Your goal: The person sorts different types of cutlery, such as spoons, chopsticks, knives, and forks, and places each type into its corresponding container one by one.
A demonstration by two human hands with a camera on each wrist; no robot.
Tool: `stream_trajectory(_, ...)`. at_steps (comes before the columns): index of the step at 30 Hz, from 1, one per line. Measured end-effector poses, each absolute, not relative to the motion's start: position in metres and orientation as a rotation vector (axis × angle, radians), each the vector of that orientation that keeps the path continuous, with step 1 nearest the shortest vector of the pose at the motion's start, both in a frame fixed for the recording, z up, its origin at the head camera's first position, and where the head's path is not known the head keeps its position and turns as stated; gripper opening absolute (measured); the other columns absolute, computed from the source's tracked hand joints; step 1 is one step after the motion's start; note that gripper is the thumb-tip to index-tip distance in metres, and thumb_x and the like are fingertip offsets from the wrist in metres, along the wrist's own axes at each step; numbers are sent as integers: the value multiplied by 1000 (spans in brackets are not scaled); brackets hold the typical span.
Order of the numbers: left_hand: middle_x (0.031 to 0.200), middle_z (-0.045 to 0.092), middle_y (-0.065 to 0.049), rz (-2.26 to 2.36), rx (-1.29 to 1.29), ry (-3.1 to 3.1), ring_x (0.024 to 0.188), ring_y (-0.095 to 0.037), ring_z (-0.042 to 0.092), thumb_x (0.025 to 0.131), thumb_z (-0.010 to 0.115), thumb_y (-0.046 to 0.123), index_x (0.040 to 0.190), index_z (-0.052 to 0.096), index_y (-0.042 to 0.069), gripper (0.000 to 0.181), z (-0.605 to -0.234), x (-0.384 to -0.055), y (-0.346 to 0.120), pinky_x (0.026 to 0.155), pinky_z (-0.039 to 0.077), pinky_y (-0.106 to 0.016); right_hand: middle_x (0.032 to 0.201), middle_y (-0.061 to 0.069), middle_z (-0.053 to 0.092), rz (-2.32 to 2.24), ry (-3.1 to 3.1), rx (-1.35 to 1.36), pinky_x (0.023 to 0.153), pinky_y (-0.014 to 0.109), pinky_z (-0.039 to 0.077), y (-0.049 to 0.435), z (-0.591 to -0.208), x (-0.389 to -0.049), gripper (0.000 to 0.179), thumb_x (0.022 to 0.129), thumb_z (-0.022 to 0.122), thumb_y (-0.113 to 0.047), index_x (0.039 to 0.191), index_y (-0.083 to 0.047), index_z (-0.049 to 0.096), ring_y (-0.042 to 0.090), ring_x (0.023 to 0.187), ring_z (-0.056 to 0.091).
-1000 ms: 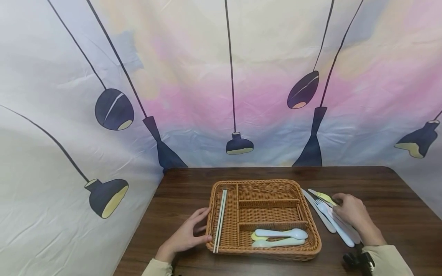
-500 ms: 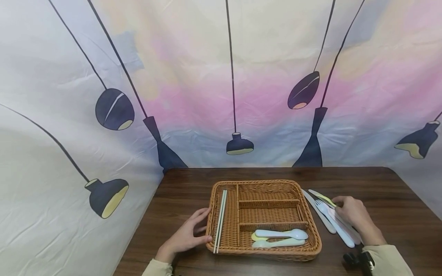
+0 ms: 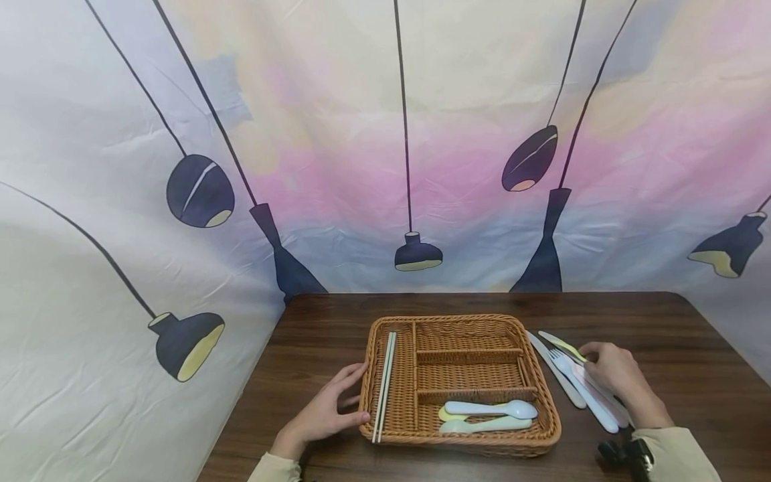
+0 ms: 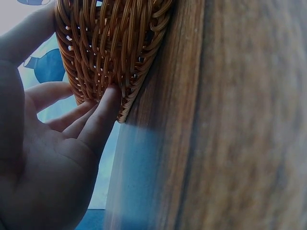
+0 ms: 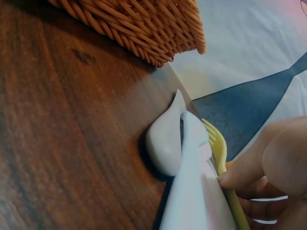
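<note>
My right hand (image 3: 617,375) pinches a yellow fork (image 5: 219,148) between thumb and fingers, over a small pile of cutlery right of the basket. In that pile lie a light blue fork (image 3: 583,388) and a pale knife (image 3: 555,371); my hand hides part of the pile. My left hand (image 3: 325,407) rests its extended fingertips against the left side of a wicker basket (image 3: 414,381); in the left wrist view the fingers (image 4: 103,112) touch the woven wall. A pair of pale chopsticks (image 3: 384,388) lies in the basket's long left compartment.
Light blue (image 3: 476,407), pale green (image 3: 484,424) and yellow spoons (image 3: 444,414) lie in the front right compartment. The dark wooden table (image 3: 319,321) backs onto a painted cloth (image 3: 337,167). A black device (image 3: 626,456) sits at my right wrist.
My right hand has shifted very slightly, and the yellow fork has turned a little in its fingers. The left hand and the basket stay in place.
</note>
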State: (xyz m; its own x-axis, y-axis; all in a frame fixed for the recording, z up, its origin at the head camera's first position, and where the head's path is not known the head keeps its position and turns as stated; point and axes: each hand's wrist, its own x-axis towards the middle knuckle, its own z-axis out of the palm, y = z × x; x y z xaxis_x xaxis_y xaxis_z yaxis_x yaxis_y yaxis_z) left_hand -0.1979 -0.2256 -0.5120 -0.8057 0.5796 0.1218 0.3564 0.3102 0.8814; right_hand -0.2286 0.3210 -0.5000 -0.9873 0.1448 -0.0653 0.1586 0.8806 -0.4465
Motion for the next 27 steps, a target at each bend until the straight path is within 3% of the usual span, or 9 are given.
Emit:
stream_trajectory(13,152,25,-22,1515,885,2360,133,-45,38,87,75,17,153,26,3,84,-511,-197,-225,101,50,-24,93,25,66,-748,3069,140,54,36,49,323,-493,-224,28,85,59,-2,110,9,65,29,76,58)
stream_trajectory(27,152,25,-23,1518,887,2364,133,-45,39,87,75,16,153,26,3,84,-511,-197,-225,101,50,-24,83,18,67,-711,3192,10,53,38,47,308,-472,-221,23,84,62,-1,105,6,67,27,71,60)
